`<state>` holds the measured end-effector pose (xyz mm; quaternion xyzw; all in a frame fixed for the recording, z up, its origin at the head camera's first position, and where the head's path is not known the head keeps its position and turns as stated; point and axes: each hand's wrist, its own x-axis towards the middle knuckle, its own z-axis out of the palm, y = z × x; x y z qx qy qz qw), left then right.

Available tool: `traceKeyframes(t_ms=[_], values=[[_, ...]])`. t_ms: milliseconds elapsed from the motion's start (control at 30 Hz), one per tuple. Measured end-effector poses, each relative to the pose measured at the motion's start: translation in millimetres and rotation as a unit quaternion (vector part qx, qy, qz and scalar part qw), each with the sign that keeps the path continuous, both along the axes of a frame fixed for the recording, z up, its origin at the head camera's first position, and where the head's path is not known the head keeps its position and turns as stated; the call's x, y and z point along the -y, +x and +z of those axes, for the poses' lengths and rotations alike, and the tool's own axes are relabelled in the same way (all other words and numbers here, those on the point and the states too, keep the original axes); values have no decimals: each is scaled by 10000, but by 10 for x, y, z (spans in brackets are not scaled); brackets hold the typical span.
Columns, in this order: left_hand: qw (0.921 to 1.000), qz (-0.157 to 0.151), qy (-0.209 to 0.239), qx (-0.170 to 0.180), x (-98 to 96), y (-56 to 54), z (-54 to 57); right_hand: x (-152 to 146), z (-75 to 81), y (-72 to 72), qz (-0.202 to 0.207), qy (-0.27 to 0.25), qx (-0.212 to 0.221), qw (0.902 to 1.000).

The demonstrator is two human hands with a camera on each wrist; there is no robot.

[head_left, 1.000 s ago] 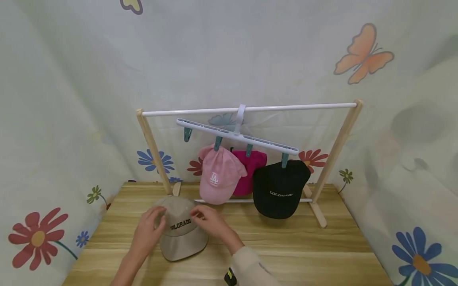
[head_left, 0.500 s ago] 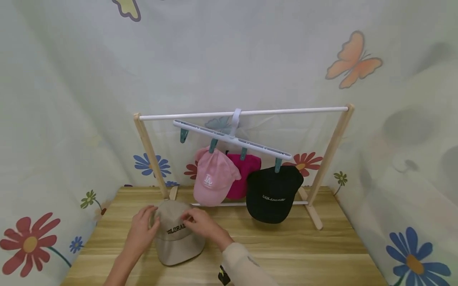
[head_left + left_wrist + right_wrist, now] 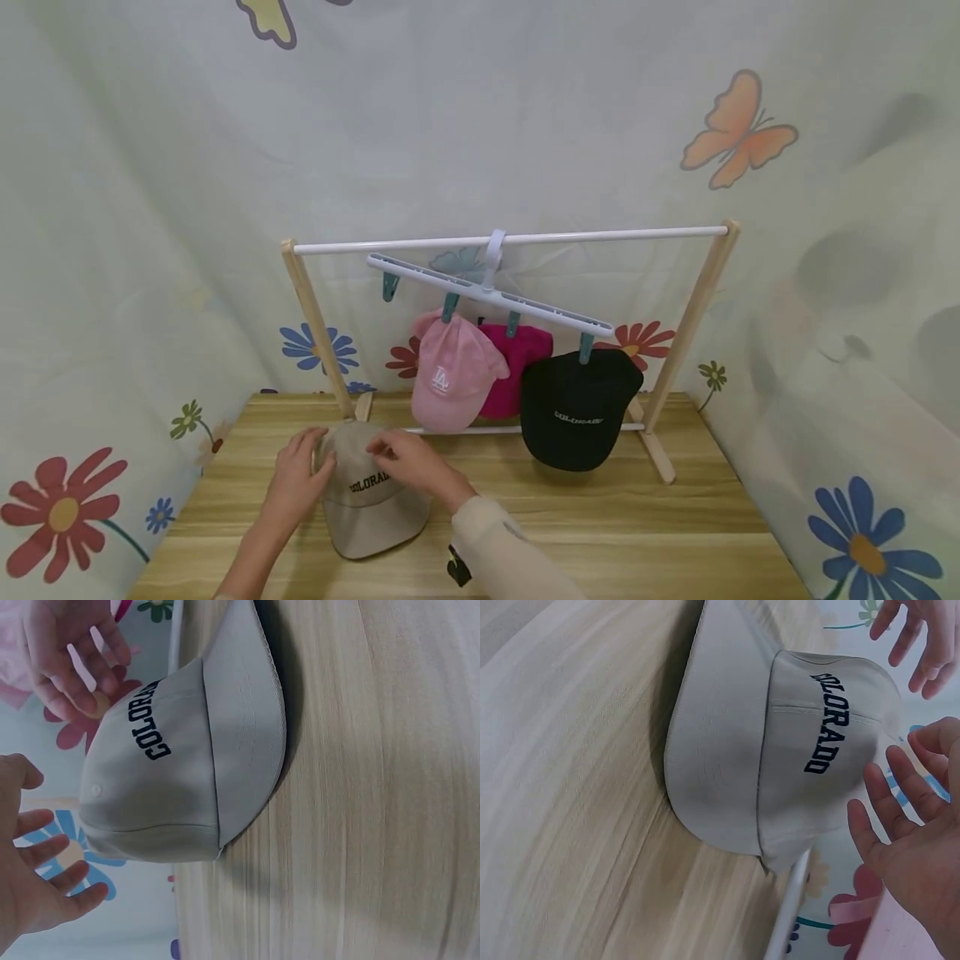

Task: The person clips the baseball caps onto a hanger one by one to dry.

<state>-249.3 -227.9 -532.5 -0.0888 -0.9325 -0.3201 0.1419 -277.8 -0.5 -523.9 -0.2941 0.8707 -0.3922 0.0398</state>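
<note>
A beige cap with dark COLORADO lettering sits on the wooden table at the front left, brim toward the person. At the left side of its crown is my left hand, fingers relaxed and slightly bent. My right hand hovers over the crown's right side, hiding the end of the lettering in the head view. Both wrist views show the left hand and the right hand holding nothing, fingers spread near the top of the cap. Whether any fingertip touches the cloth is hard to tell.
Behind stands a wooden rack with a white rail. A tilted white clip hanger carries a light pink cap, a magenta cap and a black cap. Its leftmost green clip holds nothing.
The right hand has moved slightly left over the cap's crown, covering more of the lettering. The left hand stays at the crown's left side. The head view has shifted a little.
</note>
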Motion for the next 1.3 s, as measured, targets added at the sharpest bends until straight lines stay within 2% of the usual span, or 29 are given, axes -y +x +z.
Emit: traceKeyframes(t_ms=[167, 400, 567, 667, 867, 1067, 1167, 1300], values=[[9998, -6, -29, 189, -2, -36, 2, 51, -17, -48, -62, 89, -165, 9998], [9994, -18, 65, 335, -4, -81, -51, 117, -37, -98, -305, 159, -352, 9988], [9993, 41, 215, 296, -36, -143, -105, 146, -14, -164, -514, 233, -472, 9973], [9991, 70, 290, 316, -68, -181, -135, 144, -13, -205, -626, 406, -613, 9953], [9975, 131, 385, 579, -90, -275, -184, 110, 1, -239, -763, 667, -638, 9928], [9943, 205, 519, 905, -46, -384, -211, 118, 49, -280, -672, 1120, -687, 9890], [9940, 235, 547, 919, -32, -432, -207, 130, 95, -307, -629, 1377, -777, 9854], [9951, 215, 586, 770, -36, -476, -198, 131, 128, -339, -623, 1551, -743, 9831]])
